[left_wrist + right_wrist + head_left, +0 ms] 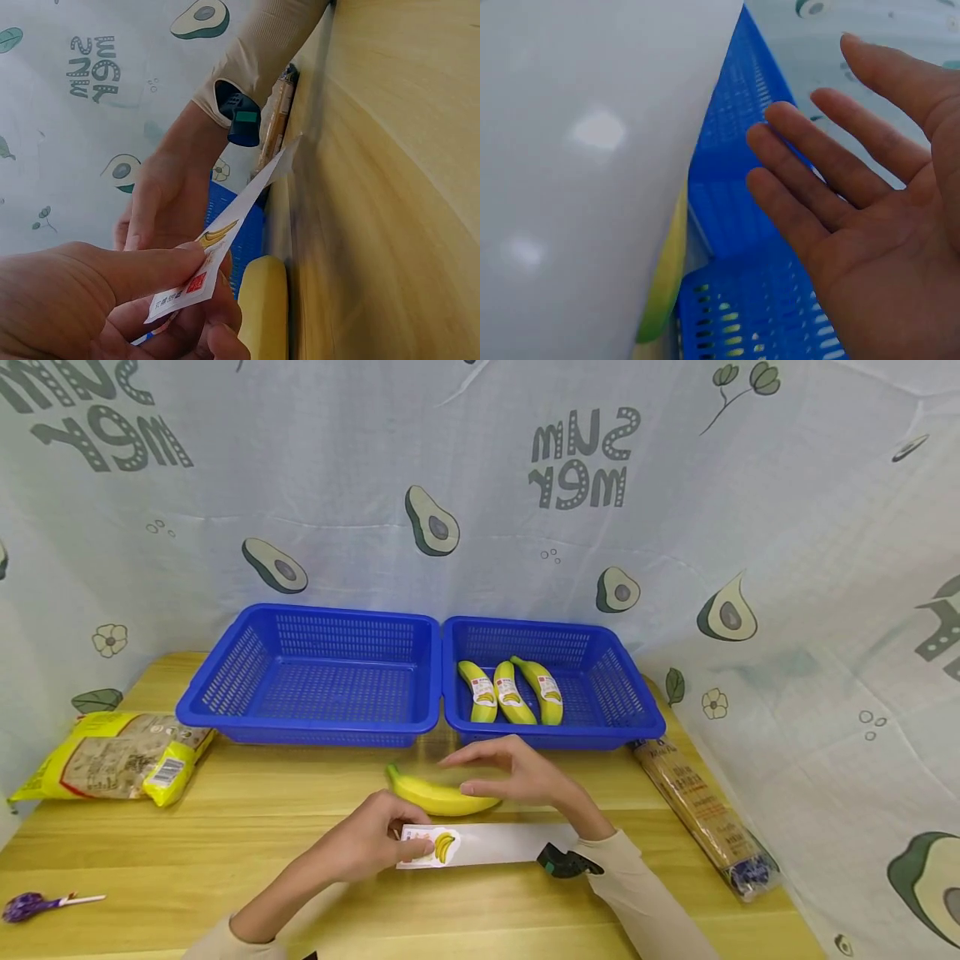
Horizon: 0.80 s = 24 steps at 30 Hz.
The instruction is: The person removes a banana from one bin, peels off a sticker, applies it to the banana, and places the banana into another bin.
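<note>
My left hand (360, 843) pinches the end of a white sticker strip (506, 845) between thumb and fingers. Printed on that end is a label (444, 846) with a banana picture; in the left wrist view the thumb presses on the strip (259, 184). Just behind the strip an unlabelled yellow banana (427, 795) lies on the table, its green stem to the left. Over the banana's right part hovers my right hand (528, 777). The right wrist view shows that hand (877, 217) with fingers extended and nothing in them.
Two blue baskets stand at the back: the left one (337, 689) holds nothing, the right one (592, 697) three labelled bananas (510, 693). A yellow bag (120, 756) lies left, a lollipop (33, 906) front left, a noodle pack (705, 814) right. A printed curtain (337, 460) hangs behind.
</note>
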### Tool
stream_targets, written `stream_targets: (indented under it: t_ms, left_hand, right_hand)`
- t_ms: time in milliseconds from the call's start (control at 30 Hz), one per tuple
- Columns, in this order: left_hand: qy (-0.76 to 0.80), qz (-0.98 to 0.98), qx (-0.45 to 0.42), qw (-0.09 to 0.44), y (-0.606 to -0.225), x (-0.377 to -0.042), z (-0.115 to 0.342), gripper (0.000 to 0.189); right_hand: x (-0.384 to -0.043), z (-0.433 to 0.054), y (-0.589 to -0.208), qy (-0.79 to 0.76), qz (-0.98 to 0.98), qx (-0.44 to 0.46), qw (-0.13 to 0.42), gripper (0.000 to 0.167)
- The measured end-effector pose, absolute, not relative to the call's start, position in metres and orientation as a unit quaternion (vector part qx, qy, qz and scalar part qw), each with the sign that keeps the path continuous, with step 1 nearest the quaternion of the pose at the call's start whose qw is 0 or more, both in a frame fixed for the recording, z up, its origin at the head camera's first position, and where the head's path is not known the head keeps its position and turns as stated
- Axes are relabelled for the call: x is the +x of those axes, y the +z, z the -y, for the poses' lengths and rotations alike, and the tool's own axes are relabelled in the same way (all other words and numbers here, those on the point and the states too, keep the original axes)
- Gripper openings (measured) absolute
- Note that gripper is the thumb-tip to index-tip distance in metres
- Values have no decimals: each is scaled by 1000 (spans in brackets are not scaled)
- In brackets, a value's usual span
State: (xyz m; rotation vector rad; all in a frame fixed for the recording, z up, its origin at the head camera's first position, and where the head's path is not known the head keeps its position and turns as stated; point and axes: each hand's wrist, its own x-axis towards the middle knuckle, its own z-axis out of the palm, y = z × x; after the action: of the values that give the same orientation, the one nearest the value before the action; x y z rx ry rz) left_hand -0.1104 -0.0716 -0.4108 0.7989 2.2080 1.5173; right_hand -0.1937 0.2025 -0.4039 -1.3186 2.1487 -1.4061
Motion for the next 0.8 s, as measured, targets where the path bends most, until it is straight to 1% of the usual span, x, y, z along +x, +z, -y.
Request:
stream_targets:
  t_ms: [200,267,467,600,800]
  left_hand:
    - [530,-785,281,155,-406,-113,68,4]
    - [528,-790,276,149,-404,-114,67,6]
    - [533,-796,252,136,-400,-114,67,10]
    - [554,-783,245,141,-398,-114,68,16]
    - [570,-761,260,169,-393,-116,79,17]
  right_hand:
    - [-182,-193,-397,-488,-701,-495,160,31]
    - [-180,-190,-396,-483,-695,-508,162,31]
    - [-175,-187,-395,-478,-702,-501,166,35]
    - [-174,-187,-395,-479,-709,-491,165,34]
    - [-177,-191,-394,-492,-710,-481,152,33]
